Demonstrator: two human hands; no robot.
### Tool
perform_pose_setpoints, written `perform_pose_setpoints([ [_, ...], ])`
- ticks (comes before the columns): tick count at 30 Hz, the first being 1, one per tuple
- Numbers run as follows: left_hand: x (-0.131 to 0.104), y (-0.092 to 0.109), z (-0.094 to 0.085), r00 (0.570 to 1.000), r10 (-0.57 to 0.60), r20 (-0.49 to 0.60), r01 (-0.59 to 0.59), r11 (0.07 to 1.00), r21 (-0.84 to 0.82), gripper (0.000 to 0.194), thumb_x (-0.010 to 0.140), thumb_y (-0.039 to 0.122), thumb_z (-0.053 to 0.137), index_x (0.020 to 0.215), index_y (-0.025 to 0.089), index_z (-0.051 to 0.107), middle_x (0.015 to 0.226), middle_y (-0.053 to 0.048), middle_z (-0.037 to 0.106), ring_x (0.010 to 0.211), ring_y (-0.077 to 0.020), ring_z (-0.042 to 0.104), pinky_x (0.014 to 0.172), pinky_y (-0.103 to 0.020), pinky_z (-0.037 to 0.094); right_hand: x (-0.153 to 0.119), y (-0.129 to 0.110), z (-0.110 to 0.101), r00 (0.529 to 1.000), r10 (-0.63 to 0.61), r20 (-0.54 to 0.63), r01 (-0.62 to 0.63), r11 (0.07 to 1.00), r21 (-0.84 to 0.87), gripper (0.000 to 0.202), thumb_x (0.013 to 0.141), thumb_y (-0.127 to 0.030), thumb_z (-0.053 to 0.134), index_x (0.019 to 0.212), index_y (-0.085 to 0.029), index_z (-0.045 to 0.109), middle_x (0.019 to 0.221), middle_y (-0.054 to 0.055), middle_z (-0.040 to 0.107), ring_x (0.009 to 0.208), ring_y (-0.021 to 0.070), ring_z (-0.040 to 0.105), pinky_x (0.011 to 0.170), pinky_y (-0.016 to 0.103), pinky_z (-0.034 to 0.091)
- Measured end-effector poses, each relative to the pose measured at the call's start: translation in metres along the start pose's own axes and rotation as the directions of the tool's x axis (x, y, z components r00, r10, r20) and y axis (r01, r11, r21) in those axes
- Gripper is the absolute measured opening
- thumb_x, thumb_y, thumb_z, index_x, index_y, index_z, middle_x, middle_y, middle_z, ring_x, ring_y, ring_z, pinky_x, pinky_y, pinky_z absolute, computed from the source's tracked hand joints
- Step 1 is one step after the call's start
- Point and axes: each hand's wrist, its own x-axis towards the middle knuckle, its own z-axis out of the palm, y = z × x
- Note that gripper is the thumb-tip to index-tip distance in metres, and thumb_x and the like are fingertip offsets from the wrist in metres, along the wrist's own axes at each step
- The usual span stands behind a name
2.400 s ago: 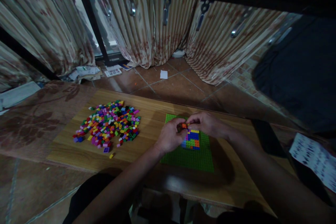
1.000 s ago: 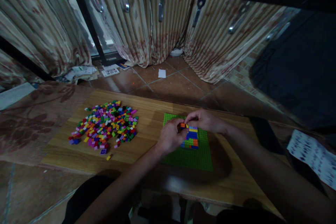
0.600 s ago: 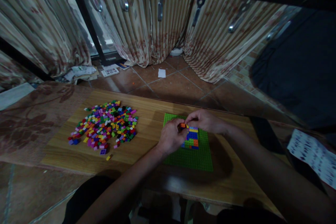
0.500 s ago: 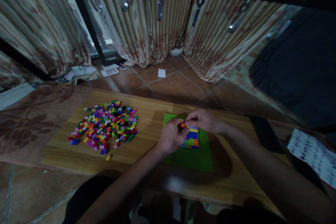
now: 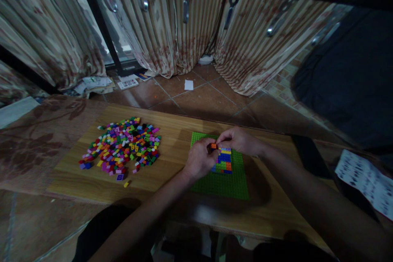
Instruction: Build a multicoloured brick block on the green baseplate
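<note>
My left hand (image 5: 199,159) is over the left part of the green baseplate (image 5: 221,188), its thumb and index finger curled around a small orange brick (image 5: 213,146). Close to that brick, my right hand (image 5: 237,141) is closed in a pinch above the plate's far side; what its fingertips hold, if anything, is hidden. Beneath both hands a patch of blue, yellow, orange and green bricks (image 5: 224,159) is fixed to the plate. The left hand covers part of this patch.
A large pile of mixed loose bricks (image 5: 123,147) spreads over the left of the wooden table (image 5: 172,151). A yellow brick (image 5: 127,184) lies just in front of it. A dark flat object (image 5: 310,157) and a printed sheet (image 5: 365,182) are at the right.
Both hands stay almost in place over the baseplate. The fingers have shifted slightly around the orange brick, which shows a little differently; the view has moved a trifle.
</note>
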Motion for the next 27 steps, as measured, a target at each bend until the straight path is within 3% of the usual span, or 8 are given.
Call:
perform_pose_setpoints([
  [17, 0.002, -0.002, 0.002, 0.999, -0.036, 0.012, 0.037, 0.997, -0.074, 0.023, 0.077, 0.021, 0.059, 0.096, 0.016, 0.07, 0.084, -0.001, 0.07, 0.074, -0.0144, 0.062, 0.067, -0.023, 0.047, 0.0, 0.008, 0.009, 0.998, -0.015, -0.064, 0.018, 0.999, 0.044, 0.013, 0.068, -0.027, 0.064, 0.072, -0.018, 0.072, 0.067, 0.001, 0.069, 0.062, 0.0133, 0.059, 0.059, 0.025, 0.045],
  [27, 0.0, 0.001, 0.0, 0.999, -0.052, 0.013, 0.053, 0.997, -0.048, 0.027, 0.079, 0.023, 0.06, 0.103, 0.018, 0.069, 0.089, -0.002, 0.072, 0.079, -0.0159, 0.065, 0.068, -0.023, 0.049, -0.013, 0.011, 0.011, 0.982, -0.065, -0.178, 0.081, 0.993, 0.082, 0.025, 0.078, -0.038, 0.059, 0.082, -0.018, 0.074, 0.078, 0.002, 0.072, 0.072, 0.0166, 0.063, 0.065, 0.028, 0.046],
])
